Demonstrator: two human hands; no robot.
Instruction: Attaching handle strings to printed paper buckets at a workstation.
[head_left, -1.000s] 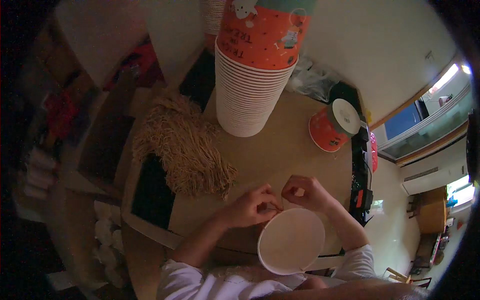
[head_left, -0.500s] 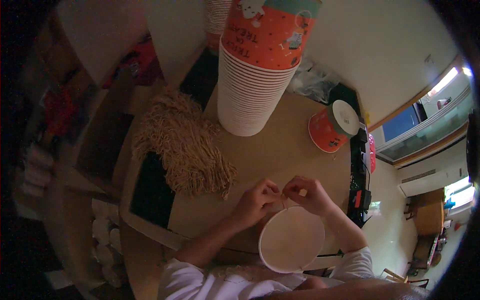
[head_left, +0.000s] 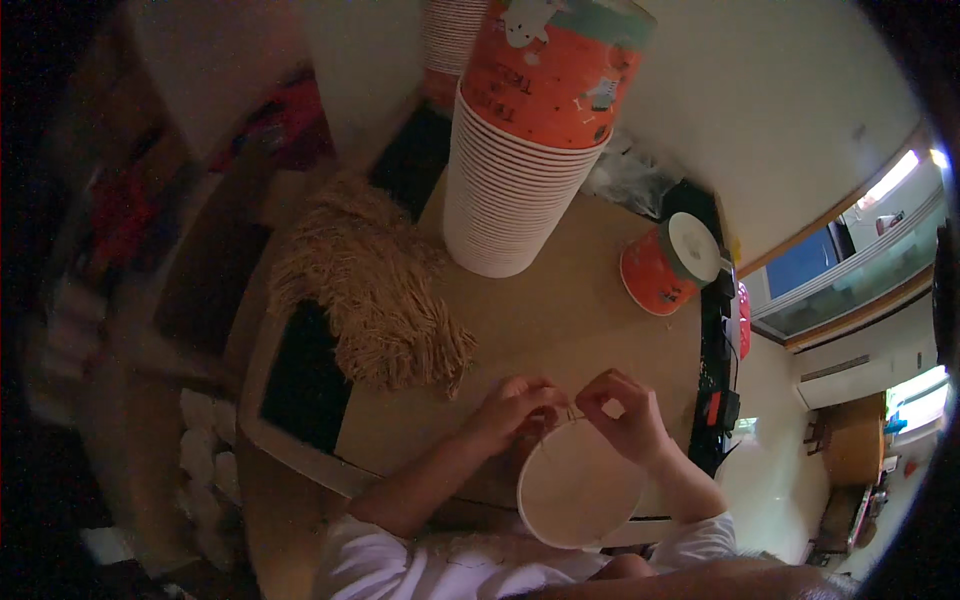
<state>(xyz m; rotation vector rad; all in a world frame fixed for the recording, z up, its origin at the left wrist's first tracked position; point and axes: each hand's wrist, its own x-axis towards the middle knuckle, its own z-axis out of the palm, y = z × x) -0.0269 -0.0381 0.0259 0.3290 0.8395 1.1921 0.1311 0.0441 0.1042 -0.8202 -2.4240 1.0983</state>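
Note:
A round paper bucket [head_left: 582, 488] with a pale inside and a white rim stands mouth up close to my body. At its far rim, my left hand [head_left: 520, 410] pinches a thin brown cord [head_left: 571, 412]. My right hand [head_left: 622, 412] is closed in a pinch on the same cord, thumb and finger forming a loop. A short piece of cord shows between my fingertips; a strand appears to hang inside the rim. To the left of my hands lies a heap of tan cords [head_left: 375, 295].
A tall stack of nested paper buckets [head_left: 510, 200] rises at the back of the table, with another stack [head_left: 450, 40] behind it. An orange bucket [head_left: 655, 268] sits upside down at the right. Clear plastic bags [head_left: 630, 178] lie behind; a black power strip [head_left: 718, 390] runs along the right edge.
My right hand has shifted slightly and turned at the rim, and my left hand has moved down a little. The view has shifted slightly.

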